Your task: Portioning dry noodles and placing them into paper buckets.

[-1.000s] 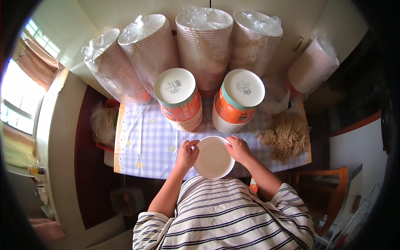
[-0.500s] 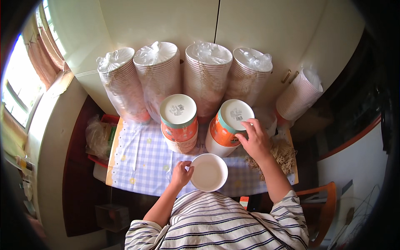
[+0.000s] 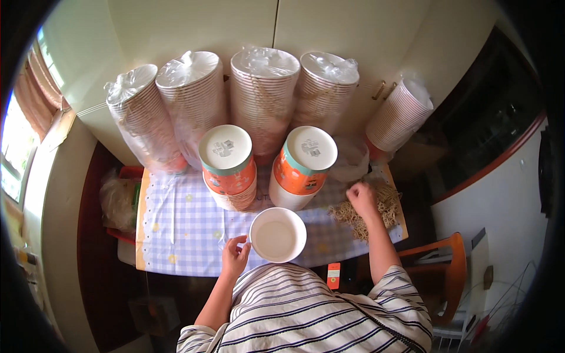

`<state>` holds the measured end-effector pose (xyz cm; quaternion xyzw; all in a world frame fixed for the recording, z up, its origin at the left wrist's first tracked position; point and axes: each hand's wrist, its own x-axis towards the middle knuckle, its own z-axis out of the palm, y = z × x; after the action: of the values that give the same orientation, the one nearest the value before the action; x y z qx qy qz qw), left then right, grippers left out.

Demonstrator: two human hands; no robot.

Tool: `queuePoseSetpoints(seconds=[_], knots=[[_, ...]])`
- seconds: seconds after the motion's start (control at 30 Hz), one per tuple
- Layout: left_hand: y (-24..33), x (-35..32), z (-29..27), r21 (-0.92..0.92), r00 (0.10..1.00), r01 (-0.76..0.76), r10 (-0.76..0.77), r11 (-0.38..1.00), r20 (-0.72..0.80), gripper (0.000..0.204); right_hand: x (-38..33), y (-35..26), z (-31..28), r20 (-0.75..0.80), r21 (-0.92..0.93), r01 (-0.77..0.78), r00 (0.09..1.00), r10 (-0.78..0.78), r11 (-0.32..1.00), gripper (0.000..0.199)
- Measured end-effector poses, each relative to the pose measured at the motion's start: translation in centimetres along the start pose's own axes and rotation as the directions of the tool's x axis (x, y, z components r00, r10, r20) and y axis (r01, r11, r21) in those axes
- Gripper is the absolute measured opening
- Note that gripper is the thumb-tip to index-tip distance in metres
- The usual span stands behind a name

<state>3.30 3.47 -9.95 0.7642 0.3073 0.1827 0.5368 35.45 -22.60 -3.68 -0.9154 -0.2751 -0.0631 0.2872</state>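
Head view: left hand (image 3: pixel 234 257) pinches rim of white paper bowl (image 3: pixel 278 234), mouth up, at near table edge. Right hand (image 3: pixel 361 197), fingers curled into straw-coloured shred pile (image 3: pixel 366 210) (grip hidden), lies right of bowl, near.

A white paper bowl (image 3: pixel 277 234) sits on the lilac-and-white checked tablecloth (image 3: pixel 176 229), which has yellow flower spots along its left edge. Farther back stand two orange-and-teal cup stacks (image 3: pixel 228 167), and tan straw-coloured shreds (image 3: pixel 376 206) lie at right; near, a black-and-white striped shirt (image 3: pixel 312 312).
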Motion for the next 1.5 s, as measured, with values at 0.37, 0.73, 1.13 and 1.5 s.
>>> queuePoseSetpoints(seconds=[0.37, 0.73, 1.13, 1.5], knots=[[-0.1, -1.7, 0.6, -0.126, 0.996, -0.014, 0.002, 0.992, -0.093, 0.015, -4.6, 6.0, 10.6, 0.123, -0.161, -0.317, 0.933, 0.337, 0.935, 0.021], [3.8, -2.9, 1.8, 0.007, 0.96, -0.146, 0.144, 0.989, -0.242, 0.018, -2.9, 6.6, 12.2, 0.223, -0.379, 0.329, 0.94, -0.26, 0.865, 0.013], [8.5, -3.0, 2.4, 0.102, 0.927, -0.297, 0.312, 0.949, -0.208, 0.021, 2.7, 2.0, -4.7, 0.192, 0.455, -0.152, 0.979, 0.07, 0.877, 0.019], [13.0, -1.6, 3.0, -0.028, 0.938, -0.341, 0.342, 0.94, 0.062, 0.014, 3.3, -4.8, -14.4, 0.057, 0.635, -0.011, 0.998, -0.033, 0.773, 0.017]])
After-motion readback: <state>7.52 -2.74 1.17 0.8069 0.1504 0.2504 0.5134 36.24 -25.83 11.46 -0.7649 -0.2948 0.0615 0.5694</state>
